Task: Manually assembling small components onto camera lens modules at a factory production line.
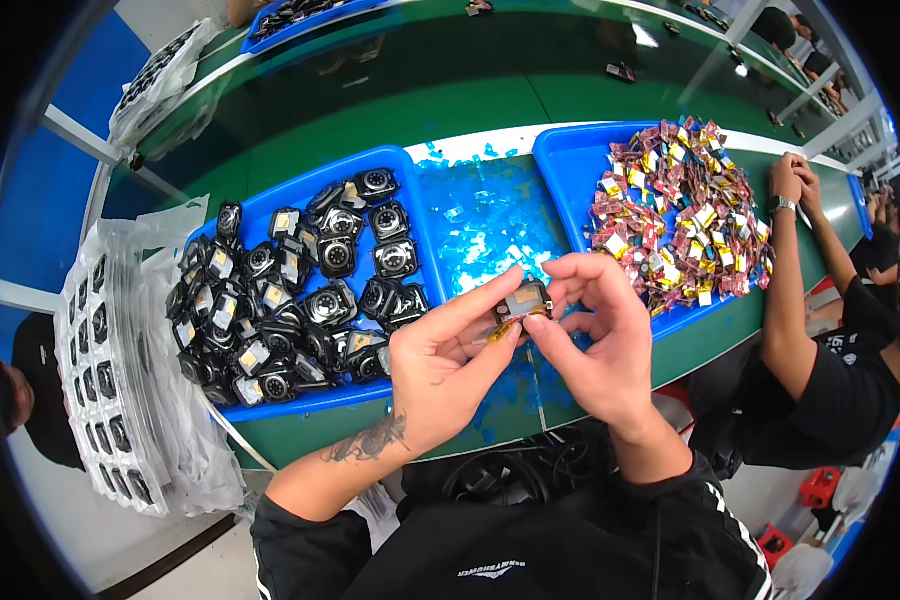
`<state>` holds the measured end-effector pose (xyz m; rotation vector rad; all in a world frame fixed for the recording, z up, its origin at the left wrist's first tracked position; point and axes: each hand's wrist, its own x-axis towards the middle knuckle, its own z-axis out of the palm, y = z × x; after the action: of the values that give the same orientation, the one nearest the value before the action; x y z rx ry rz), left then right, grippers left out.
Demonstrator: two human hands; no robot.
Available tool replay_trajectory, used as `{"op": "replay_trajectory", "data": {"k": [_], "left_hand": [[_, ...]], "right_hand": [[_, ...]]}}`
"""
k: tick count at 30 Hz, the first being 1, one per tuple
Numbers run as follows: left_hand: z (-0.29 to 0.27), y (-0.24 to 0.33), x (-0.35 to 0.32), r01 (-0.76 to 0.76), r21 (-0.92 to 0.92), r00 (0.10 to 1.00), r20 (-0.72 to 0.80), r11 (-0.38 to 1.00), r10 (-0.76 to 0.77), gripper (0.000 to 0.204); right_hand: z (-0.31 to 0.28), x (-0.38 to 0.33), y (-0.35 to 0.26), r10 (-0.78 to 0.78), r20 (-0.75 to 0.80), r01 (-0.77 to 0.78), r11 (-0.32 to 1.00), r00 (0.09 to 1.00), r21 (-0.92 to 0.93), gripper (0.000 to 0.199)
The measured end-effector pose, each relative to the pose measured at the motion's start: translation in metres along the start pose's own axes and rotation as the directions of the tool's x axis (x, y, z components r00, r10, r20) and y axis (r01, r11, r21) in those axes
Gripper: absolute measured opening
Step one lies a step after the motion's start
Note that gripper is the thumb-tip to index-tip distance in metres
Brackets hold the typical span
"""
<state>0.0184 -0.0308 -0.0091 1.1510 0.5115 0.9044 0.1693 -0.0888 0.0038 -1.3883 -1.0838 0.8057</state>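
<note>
Between both hands, above the near edge of the bench, is a dark smartwatch case (523, 298) with its inside facing up. A small yellow strip hangs from its lower left side. My left hand (442, 368) grips the case from the left, thumb and fingers closed on it. With the thumb at its lower edge and curled fingers at its far side, my right hand (608, 335) holds the case from the right. Left of my hands, a blue tray (410, 175) holds many black watch cases (260, 300) in a heap.
To the right, another blue tray (570, 160) holds a heap of small circuit boards with batteries (680, 215). Blue film scraps (490, 215) litter the green bench between the trays. Clear plastic trays of watch cases (100, 370) stand at left. A co-worker's arms (795, 270) reach in at right.
</note>
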Motion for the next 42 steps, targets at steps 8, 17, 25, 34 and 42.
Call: {"op": "replay_trajectory", "data": {"k": [8,17,25,34,42], "left_hand": [[-0.004,0.003,0.001,-0.028,-0.033,0.996,-0.082,0.999,0.025,0.055],[-0.019,0.084,-0.032,-0.359,0.532,0.931,0.256,0.767,0.258,0.032],[-0.023,0.139,-0.105,-0.609,0.490,0.753,0.112,0.624,0.648,0.034],[-0.002,0.180,-0.104,-0.550,0.624,0.807,0.226,0.554,0.546,0.031],[-0.010,0.155,-0.070,-0.862,0.477,0.329,0.271,0.171,0.905,0.014]], "right_hand": [[0.005,0.015,-0.003,-0.091,0.150,0.112,0.984,0.985,-0.138,0.042],[-0.003,0.277,0.053,0.170,0.173,-0.086,0.908,0.970,-0.409,0.034],[-0.002,0.296,0.062,0.320,0.215,-0.216,0.891,0.923,-0.399,0.029],[-0.008,0.117,-0.066,-0.231,0.631,0.572,0.710,0.741,-0.411,0.011],[-0.058,-0.058,0.128,0.010,0.989,-0.199,0.980,0.145,0.019,0.024]]}}
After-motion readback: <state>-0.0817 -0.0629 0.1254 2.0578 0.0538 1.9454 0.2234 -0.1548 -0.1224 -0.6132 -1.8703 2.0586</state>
